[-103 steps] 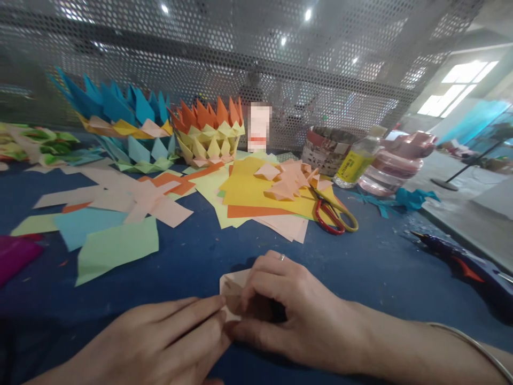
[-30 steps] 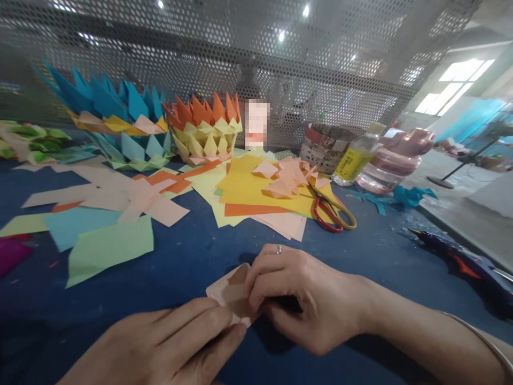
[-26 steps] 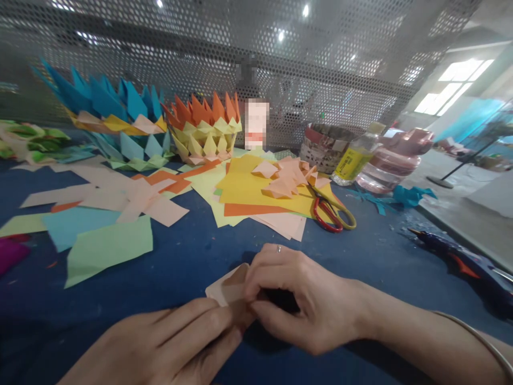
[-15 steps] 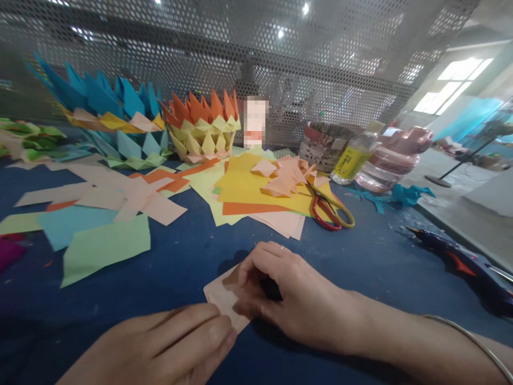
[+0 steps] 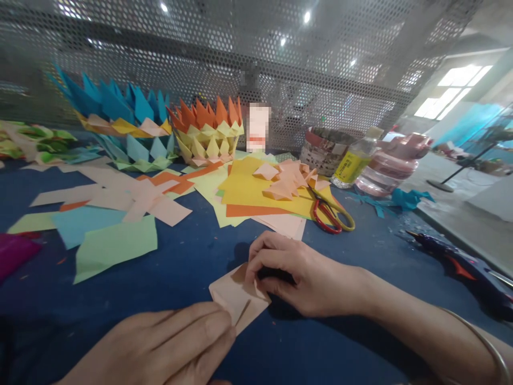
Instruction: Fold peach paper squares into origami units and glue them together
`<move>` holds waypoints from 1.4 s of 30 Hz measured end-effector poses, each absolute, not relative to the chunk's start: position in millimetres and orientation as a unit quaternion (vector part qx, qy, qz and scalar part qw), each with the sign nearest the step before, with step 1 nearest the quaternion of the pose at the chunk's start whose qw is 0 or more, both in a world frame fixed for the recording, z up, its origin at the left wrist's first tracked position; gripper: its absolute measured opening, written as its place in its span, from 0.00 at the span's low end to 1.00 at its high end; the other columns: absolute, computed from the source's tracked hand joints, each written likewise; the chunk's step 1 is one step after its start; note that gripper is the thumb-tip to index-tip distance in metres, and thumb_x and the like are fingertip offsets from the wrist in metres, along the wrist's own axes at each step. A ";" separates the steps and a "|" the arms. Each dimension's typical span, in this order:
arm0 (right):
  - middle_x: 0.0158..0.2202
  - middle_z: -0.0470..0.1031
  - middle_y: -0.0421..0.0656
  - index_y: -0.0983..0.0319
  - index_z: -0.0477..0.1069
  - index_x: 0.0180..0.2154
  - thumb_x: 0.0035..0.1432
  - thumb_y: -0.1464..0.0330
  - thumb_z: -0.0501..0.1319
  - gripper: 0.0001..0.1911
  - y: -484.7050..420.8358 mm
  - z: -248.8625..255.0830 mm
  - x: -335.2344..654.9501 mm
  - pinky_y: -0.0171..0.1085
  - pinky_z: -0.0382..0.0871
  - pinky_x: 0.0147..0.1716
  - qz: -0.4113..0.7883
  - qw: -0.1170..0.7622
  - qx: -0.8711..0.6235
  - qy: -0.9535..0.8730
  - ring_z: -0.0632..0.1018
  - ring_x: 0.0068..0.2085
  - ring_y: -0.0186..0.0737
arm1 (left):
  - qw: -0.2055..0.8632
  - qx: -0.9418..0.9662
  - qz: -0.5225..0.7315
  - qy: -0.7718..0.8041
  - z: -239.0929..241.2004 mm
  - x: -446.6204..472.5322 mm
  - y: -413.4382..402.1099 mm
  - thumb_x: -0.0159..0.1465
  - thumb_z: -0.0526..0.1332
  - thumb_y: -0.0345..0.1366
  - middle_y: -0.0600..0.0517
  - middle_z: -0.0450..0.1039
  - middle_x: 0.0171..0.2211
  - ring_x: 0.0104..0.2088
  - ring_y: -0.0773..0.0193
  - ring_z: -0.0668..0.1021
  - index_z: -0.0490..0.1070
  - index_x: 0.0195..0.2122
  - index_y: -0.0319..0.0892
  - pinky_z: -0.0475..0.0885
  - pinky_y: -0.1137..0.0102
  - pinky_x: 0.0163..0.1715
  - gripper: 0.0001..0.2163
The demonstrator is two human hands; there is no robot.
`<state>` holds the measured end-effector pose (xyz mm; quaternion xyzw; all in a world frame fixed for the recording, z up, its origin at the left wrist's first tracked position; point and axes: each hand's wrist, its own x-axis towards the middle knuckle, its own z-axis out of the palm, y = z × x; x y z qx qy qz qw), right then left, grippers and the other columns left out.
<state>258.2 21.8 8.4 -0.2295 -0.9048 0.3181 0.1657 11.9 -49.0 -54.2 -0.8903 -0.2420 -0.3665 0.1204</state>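
A small peach sheet of folded paper (image 5: 236,302) lies on the dark blue tabletop, with creases and a flap showing across it. My left hand (image 5: 176,342) rests its stretched-out fingers on the paper's lower left part, pressing it to the table; they cover that corner. From the right, my right hand (image 5: 288,272) has its fingers bent and pinches the flap at the paper's upper right edge. A shadow falls between its thumb and fingers. Beyond the hands, red-and-yellow-handled scissors (image 5: 331,211) sit against a stack of yellow paper (image 5: 244,184), which carries several folded peach pieces (image 5: 286,179).
Blue-topped (image 5: 128,123) and orange-topped (image 5: 208,128) paper crowns stand at the back. Cut paper strips (image 5: 108,198) and a green sheet (image 5: 118,246) lie left. A glue gun (image 5: 460,264), a yellow-labelled bottle (image 5: 355,163) and a pink bottle (image 5: 388,168) are right.
My right hand has shifted slightly right and up, baring more of the paper's lower right side and its crease. My left hand stays on the paper. The view has shifted a little.
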 end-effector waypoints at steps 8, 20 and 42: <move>0.36 0.79 0.44 0.64 0.74 0.37 0.66 0.79 0.62 0.07 11.2 6.5 254.3 0.37 0.71 0.46 0.258 0.217 -0.187 -0.923 0.77 0.39 0.38 | 0.110 -0.890 -0.362 -0.255 -57.7 5.7 -47.7 0.79 0.48 0.35 0.53 0.84 0.46 0.46 0.67 0.84 0.77 0.50 0.43 0.76 0.78 0.45 0.17; 0.41 0.84 0.47 0.64 0.76 0.37 0.62 0.85 0.58 0.13 11.3 3.0 251.1 0.36 0.74 0.53 0.355 0.220 -0.144 -0.897 0.81 0.49 0.39 | 0.137 -0.879 -0.372 -0.264 -66.5 10.5 -49.1 0.76 0.49 0.29 0.55 0.85 0.38 0.39 0.68 0.85 0.76 0.44 0.42 0.77 0.78 0.42 0.15; 0.38 0.78 0.45 0.64 0.75 0.39 0.54 0.84 0.56 0.16 10.5 3.8 256.3 0.34 0.75 0.41 0.348 0.211 -0.186 -0.894 0.79 0.40 0.37 | 0.131 -0.895 -0.334 -0.264 -60.0 14.7 -47.4 0.80 0.45 0.40 0.60 0.82 0.39 0.38 0.69 0.82 0.77 0.49 0.49 0.72 0.73 0.35 0.18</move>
